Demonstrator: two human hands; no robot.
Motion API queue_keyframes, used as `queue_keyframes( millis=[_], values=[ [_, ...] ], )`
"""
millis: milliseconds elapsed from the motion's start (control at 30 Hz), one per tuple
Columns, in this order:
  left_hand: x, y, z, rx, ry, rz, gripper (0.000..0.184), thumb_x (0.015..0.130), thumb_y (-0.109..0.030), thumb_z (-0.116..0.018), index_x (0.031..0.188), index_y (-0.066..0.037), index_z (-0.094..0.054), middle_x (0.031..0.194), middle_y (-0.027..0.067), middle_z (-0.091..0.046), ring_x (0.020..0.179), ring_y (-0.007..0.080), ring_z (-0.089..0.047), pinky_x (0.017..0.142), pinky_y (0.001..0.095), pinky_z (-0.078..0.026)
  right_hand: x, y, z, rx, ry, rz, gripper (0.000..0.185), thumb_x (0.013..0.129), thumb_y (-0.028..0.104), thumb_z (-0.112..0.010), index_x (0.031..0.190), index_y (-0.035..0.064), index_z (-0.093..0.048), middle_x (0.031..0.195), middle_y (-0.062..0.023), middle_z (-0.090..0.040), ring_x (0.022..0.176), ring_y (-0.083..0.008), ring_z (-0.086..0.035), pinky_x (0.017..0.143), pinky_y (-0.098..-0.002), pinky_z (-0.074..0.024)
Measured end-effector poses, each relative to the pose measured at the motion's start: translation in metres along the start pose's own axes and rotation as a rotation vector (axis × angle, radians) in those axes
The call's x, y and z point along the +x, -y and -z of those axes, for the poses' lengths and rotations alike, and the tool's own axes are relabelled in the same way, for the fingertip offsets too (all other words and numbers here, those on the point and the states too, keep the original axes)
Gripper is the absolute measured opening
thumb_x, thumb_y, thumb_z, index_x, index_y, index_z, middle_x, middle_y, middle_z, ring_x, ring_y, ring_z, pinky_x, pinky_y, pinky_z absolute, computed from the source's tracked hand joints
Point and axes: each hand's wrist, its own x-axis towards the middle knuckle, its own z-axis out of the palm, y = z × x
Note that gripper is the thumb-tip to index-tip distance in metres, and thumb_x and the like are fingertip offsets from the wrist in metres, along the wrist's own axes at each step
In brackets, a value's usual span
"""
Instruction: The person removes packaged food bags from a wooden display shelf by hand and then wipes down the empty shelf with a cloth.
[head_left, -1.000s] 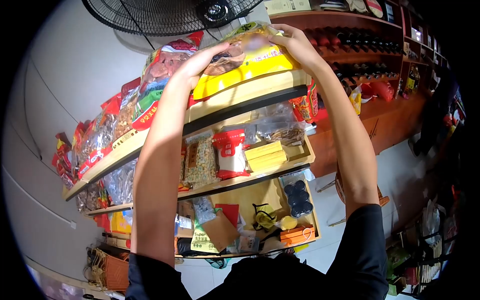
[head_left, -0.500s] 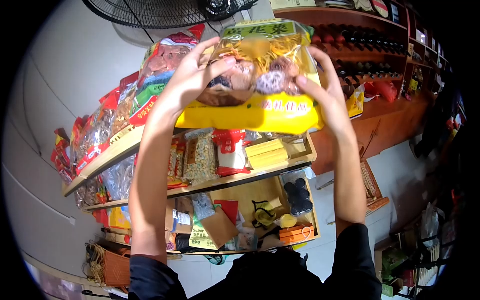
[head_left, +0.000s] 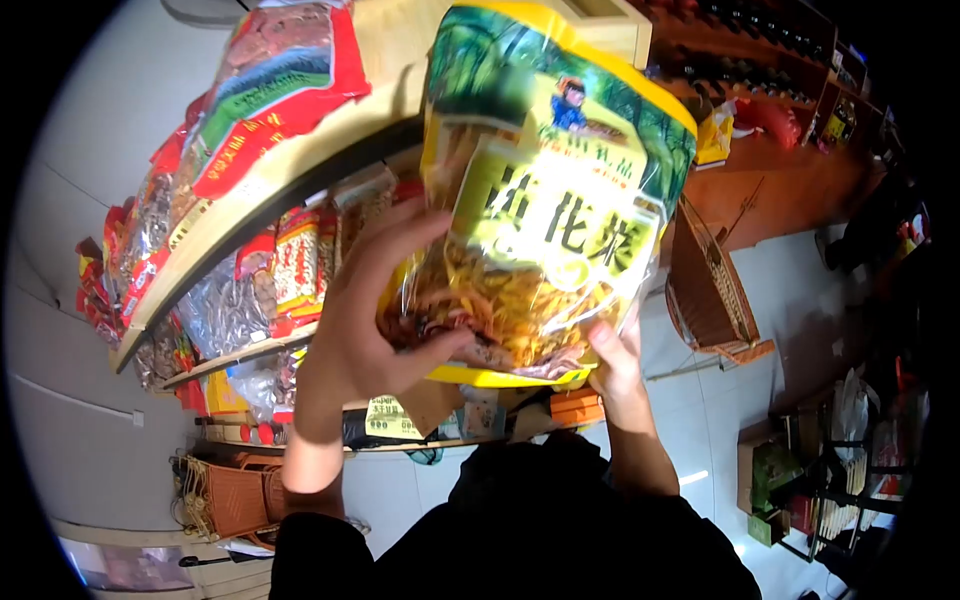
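A large yellow and green bag of dried daylilies (head_left: 545, 230), with a clear window and bold dark characters, is held up close to the camera. Its top leans away, slightly tilted. My left hand (head_left: 365, 320) is closed on the bag's left side, thumb across the lower front and fingers along the edge. At the lower right corner, my right hand (head_left: 618, 365) grips it with the thumb on the front; its other fingers are hidden behind. Glare whitens part of the label.
Wooden shelves (head_left: 385, 95) at left carry red-trimmed bags of dried food (head_left: 285, 90). Snack packets (head_left: 300, 265) fill the tier below. An orange box (head_left: 577, 406) lies lower down. Woven baskets (head_left: 710, 285) stand on the floor, right and left (head_left: 235, 500). A wooden bottle rack is at the back.
Both hands have brought the bag lower and nearer, off the upper shelf area. Its upper printed part now shows fully. The view has shifted, leaving the fan mostly out of sight.
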Motion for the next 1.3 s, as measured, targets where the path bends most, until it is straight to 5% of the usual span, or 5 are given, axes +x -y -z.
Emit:
queue_keyframes(
  millis=[333, 533, 867, 1067, 1300],
  values=[
    [-0.173, 0.059, -0.104, -1.127, -0.415, 0.534, 0.098, 0.075, -0.034, -0.079, 0.148, 0.0, -0.022, 0.148, 0.0156, -0.034, 0.134, 0.0279, -0.04, 0.109, 0.0413, -0.033, -0.074, -0.042, 0.062, -0.028, 0.242, -0.275, 0.102, 0.066, 0.009, -0.086, 0.145, -0.0014, -0.022, 0.136, -0.0132, -0.045, 0.127, -0.0224, -0.044, 0.107, -0.037, -0.0355],
    [-0.268, 0.091, -0.133, -1.185, -0.072, 1.034, 0.106, 0.073, -0.053, -0.08, 0.146, 0.0, -0.024, 0.141, 0.0141, -0.045, 0.128, 0.0273, -0.047, 0.104, 0.0427, -0.041, -0.069, -0.053, 0.051, -0.34, 0.456, -0.476, 0.108, 0.071, 0.002, -0.082, 0.153, 0.003, -0.01, 0.15, -0.0109, -0.032, 0.138, -0.0208, -0.031, 0.113, -0.0381, -0.0273],
    [-0.306, 0.068, -0.169, -1.293, -0.498, 1.204, 0.085, 0.085, -0.041, -0.068, 0.147, -0.002, -0.025, 0.142, 0.0122, -0.045, 0.127, 0.0277, -0.048, 0.104, 0.0428, -0.042, -0.078, -0.12, 0.062, -0.239, 0.534, -0.614, 0.094, 0.08, 0.005, -0.073, 0.152, 0.0068, -0.013, 0.146, -0.0117, -0.037, 0.134, -0.0228, -0.035, 0.11, -0.037, -0.0304],
    [-0.332, 0.067, -0.192, -1.328, -0.567, 1.384, 0.059, 0.1, -0.044, -0.037, 0.143, -0.004, -0.035, 0.139, 0.0155, -0.048, 0.126, 0.033, -0.049, 0.104, 0.0468, -0.043, -0.092, -0.165, 0.073, -0.252, 0.477, -0.8, 0.092, 0.083, 0.013, -0.074, 0.151, 0.0044, -0.014, 0.14, -0.0178, -0.043, 0.127, -0.0252, -0.044, 0.105, -0.0356, -0.0362],
    [-0.326, 0.046, -0.195, -1.315, -0.822, 1.625, 0.056, 0.098, -0.048, -0.041, 0.135, -0.006, -0.046, 0.11, 0.0123, -0.066, 0.085, 0.0228, -0.068, 0.059, 0.0299, -0.056, -0.089, -0.18, 0.064, -0.503, 0.602, -0.973, 0.082, 0.088, 0.038, -0.067, 0.147, 0.0002, -0.023, 0.13, -0.0228, -0.054, 0.119, -0.0298, -0.054, 0.1, -0.0376, -0.0418]
  ],
)
